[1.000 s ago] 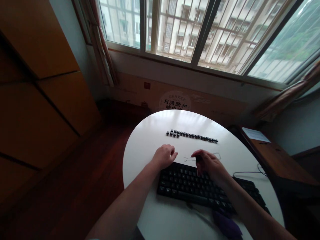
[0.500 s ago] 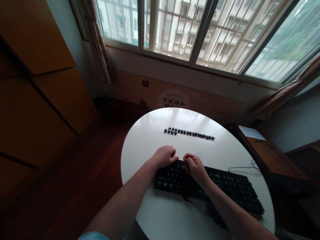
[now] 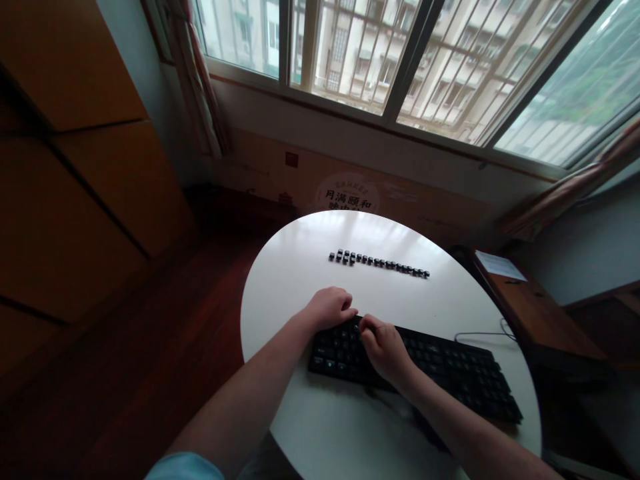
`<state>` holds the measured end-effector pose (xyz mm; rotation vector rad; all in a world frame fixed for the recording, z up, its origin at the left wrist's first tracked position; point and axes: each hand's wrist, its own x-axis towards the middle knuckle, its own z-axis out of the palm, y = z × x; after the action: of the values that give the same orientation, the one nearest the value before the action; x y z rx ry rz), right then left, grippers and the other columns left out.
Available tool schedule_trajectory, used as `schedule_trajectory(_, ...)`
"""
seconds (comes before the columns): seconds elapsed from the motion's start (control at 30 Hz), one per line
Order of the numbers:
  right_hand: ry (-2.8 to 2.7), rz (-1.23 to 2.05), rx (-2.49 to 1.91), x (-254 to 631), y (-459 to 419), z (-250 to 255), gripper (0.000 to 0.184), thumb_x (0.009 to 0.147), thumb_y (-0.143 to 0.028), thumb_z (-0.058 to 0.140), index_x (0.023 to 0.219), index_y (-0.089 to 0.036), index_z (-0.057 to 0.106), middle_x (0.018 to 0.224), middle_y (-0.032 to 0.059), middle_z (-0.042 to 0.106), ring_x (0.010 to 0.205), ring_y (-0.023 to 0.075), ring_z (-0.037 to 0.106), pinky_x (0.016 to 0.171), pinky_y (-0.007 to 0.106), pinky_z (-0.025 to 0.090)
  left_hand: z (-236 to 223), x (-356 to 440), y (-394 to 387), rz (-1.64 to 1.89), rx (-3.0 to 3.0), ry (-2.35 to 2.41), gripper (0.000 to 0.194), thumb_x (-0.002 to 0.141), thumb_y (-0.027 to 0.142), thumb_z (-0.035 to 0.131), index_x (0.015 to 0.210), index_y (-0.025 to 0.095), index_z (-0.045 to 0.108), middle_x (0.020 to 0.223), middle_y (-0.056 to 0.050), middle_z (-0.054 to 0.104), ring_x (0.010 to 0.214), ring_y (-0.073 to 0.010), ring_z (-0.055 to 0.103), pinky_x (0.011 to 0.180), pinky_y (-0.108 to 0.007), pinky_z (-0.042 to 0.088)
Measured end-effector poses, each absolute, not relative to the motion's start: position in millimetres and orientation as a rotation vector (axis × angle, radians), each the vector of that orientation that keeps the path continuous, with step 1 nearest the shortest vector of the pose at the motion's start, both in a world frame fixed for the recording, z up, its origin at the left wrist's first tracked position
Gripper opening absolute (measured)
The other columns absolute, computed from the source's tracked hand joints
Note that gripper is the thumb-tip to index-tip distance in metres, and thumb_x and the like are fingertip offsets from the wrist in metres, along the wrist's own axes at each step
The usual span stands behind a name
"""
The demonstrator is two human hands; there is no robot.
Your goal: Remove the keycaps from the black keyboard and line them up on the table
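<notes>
The black keyboard (image 3: 445, 373) lies slantwise across the white round table (image 3: 280, 287). At its far left edge my left hand (image 3: 330, 308) is closed, fingers curled and thumb along the edge. Just right of it, my right hand (image 3: 384, 345) is closed in a pinch over the upper left keys. Its fingers hide the wire keycap puller they hold, whose loops showed a moment earlier. Beyond both hands, several loose black keycaps (image 3: 383, 263) stand in a long row, with a short second row at the left end.
A cable (image 3: 475, 333) runs from the keyboard's far side to the table's right edge. Past that edge stands a brown wooden desk (image 3: 540, 307) with a white sheet (image 3: 500, 265) on it. Behind the table are a wall and a barred window (image 3: 360, 60); a wooden cabinet (image 3: 75, 200) rises at left.
My right hand has moved slightly left and down onto the keys, and the wire loops beside it have gone out of sight. My left hand stays at the keyboard's edge.
</notes>
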<state>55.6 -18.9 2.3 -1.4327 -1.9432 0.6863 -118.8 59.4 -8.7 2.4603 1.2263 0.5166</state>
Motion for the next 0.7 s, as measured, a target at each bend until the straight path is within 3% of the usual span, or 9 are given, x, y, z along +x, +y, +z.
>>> schedule_trajectory(0.2, -1.382, 1.051, -1.315, 63.7, -9.8, -4.8, 0.013, 0.078, -0.025, 0.04, 0.067, -0.021, 0.045, 0.048, -0.0059, 0.038, 0.044, 0.0106, 0.031, 0.044, 0.022, 0.025, -4.6, -119.0, 58.7, 0.502, 2.462, 1.222, 0.025, 0.084, 0.038, 0.062, 0.068, 0.019, 0.06, 0.074, -0.002, 0.062, 0.072, -0.0183, 0.055, 0.062, -0.027, 0.038)
schedule_trajectory(0.33, -1.25, 1.117, -1.202, 64.3, -8.4, -2.7, 0.012, 0.079, -0.028, 0.044, 0.07, -0.021, 0.046, 0.048, -0.0067, 0.041, 0.043, 0.0094, 0.031, 0.042, 0.021, 0.023, 4.0, -118.7, 54.8, 0.565, 2.496, 1.127, 0.028, 0.092, 0.04, 0.051, 0.077, 0.019, 0.062, 0.08, -0.003, 0.063, 0.078, -0.0189, 0.056, 0.07, -0.029, 0.041)
schedule_trajectory(0.53, -1.495, 1.014, -1.052, 70.6, -17.4, 12.0, 0.027, 0.094, -0.039, 0.041, 0.078, -0.02, 0.052, 0.061, -0.0017, 0.052, 0.056, 0.0133, 0.047, 0.057, 0.026, 0.04, 14.3, -117.2, 47.2, 0.685, 2.411, 0.923, 0.025, 0.096, 0.034, 0.043, 0.09, 0.018, 0.061, 0.09, -0.004, 0.063, 0.087, -0.0191, 0.057, 0.079, -0.03, 0.044)
schedule_trajectory(0.7, -1.969, 0.674, -1.129, 74.7, -24.2, 29.4, 0.033, 0.1, -0.037, 0.034, 0.083, -0.021, 0.057, 0.076, 0.0038, 0.06, 0.073, 0.0181, 0.055, 0.071, 0.03, 0.042, 9.7, -112.7, 46.8, 0.7, 2.345, 1.006, 0.019, 0.092, 0.03, 0.044, 0.09, 0.019, 0.06, 0.091, -0.004, 0.063, 0.089, -0.0202, 0.057, 0.082, -0.031, 0.044)
